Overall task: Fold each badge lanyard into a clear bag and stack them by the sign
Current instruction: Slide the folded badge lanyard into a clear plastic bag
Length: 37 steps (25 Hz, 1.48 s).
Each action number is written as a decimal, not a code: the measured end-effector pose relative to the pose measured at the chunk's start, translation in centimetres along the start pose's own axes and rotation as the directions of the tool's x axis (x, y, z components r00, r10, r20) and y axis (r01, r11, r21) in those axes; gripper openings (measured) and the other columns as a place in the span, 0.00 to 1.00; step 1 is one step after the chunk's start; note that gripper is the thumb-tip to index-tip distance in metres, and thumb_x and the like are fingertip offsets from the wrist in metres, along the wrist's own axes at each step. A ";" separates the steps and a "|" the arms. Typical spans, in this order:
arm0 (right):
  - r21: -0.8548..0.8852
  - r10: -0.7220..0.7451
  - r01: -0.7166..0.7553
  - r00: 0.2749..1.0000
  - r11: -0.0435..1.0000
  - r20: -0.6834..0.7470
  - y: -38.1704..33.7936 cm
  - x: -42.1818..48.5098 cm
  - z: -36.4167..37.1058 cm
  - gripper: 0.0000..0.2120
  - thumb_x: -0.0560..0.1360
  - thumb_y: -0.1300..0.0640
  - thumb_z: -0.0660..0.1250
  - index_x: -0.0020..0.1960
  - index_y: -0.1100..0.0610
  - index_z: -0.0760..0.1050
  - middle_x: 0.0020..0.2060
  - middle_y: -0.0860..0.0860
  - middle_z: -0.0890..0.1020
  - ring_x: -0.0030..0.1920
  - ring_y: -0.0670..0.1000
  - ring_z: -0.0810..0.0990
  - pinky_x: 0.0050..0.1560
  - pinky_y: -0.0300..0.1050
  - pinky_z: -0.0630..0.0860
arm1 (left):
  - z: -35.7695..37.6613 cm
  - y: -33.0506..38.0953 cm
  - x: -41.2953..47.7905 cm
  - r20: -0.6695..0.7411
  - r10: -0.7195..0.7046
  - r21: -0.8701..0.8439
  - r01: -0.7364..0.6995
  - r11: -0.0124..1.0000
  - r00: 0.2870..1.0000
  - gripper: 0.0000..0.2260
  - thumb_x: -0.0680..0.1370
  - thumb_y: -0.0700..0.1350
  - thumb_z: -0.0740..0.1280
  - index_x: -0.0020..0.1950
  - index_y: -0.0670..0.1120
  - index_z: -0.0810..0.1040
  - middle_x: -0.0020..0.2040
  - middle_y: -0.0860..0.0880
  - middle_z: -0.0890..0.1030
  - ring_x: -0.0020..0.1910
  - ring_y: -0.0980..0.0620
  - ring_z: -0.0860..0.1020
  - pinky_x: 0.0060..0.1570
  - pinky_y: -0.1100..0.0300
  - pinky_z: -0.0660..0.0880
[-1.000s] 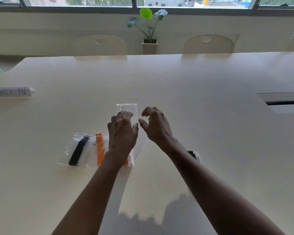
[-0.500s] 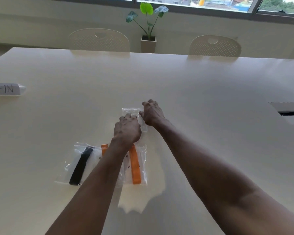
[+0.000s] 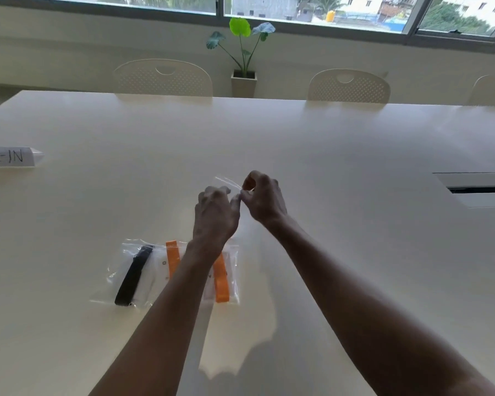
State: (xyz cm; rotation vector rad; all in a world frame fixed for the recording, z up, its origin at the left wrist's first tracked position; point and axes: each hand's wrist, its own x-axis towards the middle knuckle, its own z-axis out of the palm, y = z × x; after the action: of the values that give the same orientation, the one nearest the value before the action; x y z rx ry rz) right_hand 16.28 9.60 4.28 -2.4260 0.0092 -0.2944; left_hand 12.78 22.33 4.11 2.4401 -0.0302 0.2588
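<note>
- The empty clear bag (image 3: 228, 181) is held up over the middle of the table (image 3: 340, 144), well in from every edge; only its thin upper rim shows past the fingers
- The right hand (image 3: 265, 200) pinches that rim between thumb and forefinger; the left hand (image 3: 216, 214), just beside it, curls its fingers onto the same rim
- Nearer the near edge, partly under the left forearm, lie filled bags: a black lanyard (image 3: 132, 274), an orange lanyard (image 3: 222, 282) and a second orange lanyard (image 3: 172, 257)
- The sign (image 3: 7, 157) stands at the left edge, well apart, with a wide stretch of table top between
- A cable slot (image 3: 480, 190) sits near the right edge
- Beyond the far edge stand chairs (image 3: 162, 78) and a potted plant (image 3: 243, 52)
</note>
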 end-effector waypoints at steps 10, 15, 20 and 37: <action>-0.013 -0.123 0.124 0.960 0.992 -0.253 -0.3 -17.3 -8.3 0.06 0.81 0.50 0.70 0.49 0.51 0.76 0.46 0.45 0.80 0.46 0.48 0.80 0.40 0.47 0.77 | -1.8 7.0 -12.8 0.187 -0.219 -0.808 0.277 0.520 0.958 0.05 0.81 0.42 0.72 0.49 0.41 0.85 0.42 0.42 0.87 0.45 0.46 0.87 0.48 0.56 0.84; -0.004 -0.135 0.135 0.981 0.991 -0.139 1.2 -23.9 -11.0 0.07 0.78 0.46 0.72 0.52 0.46 0.76 0.48 0.40 0.79 0.47 0.41 0.78 0.45 0.39 0.75 | -2.6 7.9 -18.6 0.276 -0.190 -0.809 0.335 0.484 0.942 0.05 0.81 0.40 0.71 0.49 0.40 0.87 0.43 0.40 0.87 0.45 0.44 0.87 0.49 0.57 0.83; 0.180 -0.084 0.086 0.996 0.980 -0.016 1.7 -27.3 -13.8 0.10 0.76 0.46 0.75 0.55 0.44 0.80 0.48 0.38 0.83 0.49 0.41 0.80 0.46 0.38 0.78 | -4.2 8.6 -22.0 0.329 -0.119 -0.733 0.333 0.593 0.937 0.07 0.75 0.45 0.75 0.43 0.42 0.88 0.37 0.42 0.86 0.38 0.46 0.85 0.40 0.58 0.82; 0.716 0.310 -0.380 0.921 0.586 0.236 4.1 -31.9 -15.9 0.08 0.81 0.62 0.71 0.44 0.64 0.82 0.35 0.59 0.86 0.36 0.57 0.86 0.41 0.50 0.85 | -2.4 11.0 -25.4 0.299 0.066 -0.452 0.081 0.888 0.952 0.05 0.78 0.45 0.75 0.43 0.53 0.86 0.36 0.52 0.85 0.34 0.53 0.82 0.37 0.57 0.82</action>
State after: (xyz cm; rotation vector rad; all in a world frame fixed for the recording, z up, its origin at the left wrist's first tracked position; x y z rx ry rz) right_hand -17.90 -1.00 6.81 -1.5376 0.2725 0.0087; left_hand -13.49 14.25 7.89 1.9790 -0.1979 -0.1283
